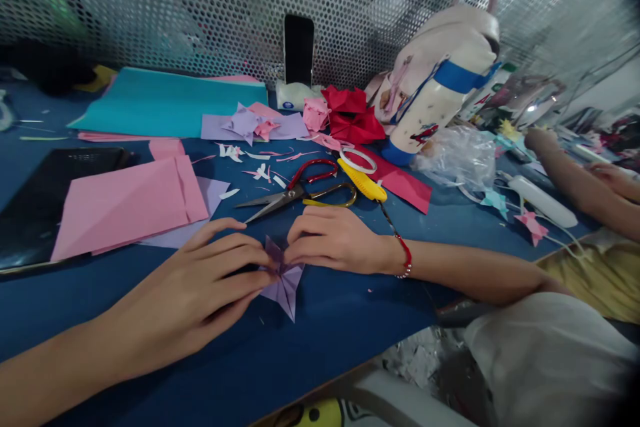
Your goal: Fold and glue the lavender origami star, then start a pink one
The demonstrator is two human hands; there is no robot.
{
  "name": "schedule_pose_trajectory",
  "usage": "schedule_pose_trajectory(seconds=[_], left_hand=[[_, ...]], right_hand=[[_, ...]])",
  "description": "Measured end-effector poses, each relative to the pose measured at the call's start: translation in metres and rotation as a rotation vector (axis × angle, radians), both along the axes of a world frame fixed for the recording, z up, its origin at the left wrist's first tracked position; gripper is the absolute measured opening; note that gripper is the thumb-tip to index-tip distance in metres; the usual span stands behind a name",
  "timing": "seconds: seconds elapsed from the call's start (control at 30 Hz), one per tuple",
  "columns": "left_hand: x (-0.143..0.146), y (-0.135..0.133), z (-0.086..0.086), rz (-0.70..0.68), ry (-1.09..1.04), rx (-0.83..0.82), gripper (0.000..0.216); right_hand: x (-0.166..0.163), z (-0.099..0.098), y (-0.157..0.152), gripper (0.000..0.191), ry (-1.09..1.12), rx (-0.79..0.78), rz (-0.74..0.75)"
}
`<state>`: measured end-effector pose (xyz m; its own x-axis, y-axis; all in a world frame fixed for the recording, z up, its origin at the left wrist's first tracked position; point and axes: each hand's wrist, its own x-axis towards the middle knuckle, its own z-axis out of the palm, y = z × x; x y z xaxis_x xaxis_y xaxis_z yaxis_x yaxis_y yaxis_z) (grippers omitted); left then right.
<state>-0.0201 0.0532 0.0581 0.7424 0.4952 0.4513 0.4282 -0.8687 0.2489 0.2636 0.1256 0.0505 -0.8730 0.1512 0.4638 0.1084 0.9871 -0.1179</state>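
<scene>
Folded purple paper [285,280], star-pointed, flat on the blue table [325,333] near its front edge, directly between the two hands. Pinched at its creased centre: left hand [200,287] with fingers [245,259] closed down on the left half, right hand [335,237] nipping the middle fold from the other side.

Probably featherlight and thin, limp in the flaps, stiffer at the stacked layers (easy to tear or crush at the points). Best taken at the thick centre or along a fold, with light pressure only.

Just behind: scissors [295,195], a yellow knife [363,180], a tape ring [358,160]. To the left, pink sheets [130,203]. Farther back, a teal sheet [165,103] and a red paper flower [353,113]. Off to the right, another person's forearm [585,183] resting on the table.
</scene>
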Motion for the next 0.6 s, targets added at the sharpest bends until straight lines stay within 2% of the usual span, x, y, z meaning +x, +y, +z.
schedule_pose_trajectory(seconds=[0.27, 0.6], left_hand=[[-0.0002, 0.0006, 0.0002, -0.014, 0.001, -0.016, 0.029], [0.0001, 0.0004, -0.0009, -0.008, -0.019, -0.027, 0.029]], right_hand=[[0.0007, 0.0041, -0.0017, 0.030, -0.036, -0.018, 0.051], [0.0015, 0.0047, -0.0036, 0.031, -0.077, -0.024, 0.023]])
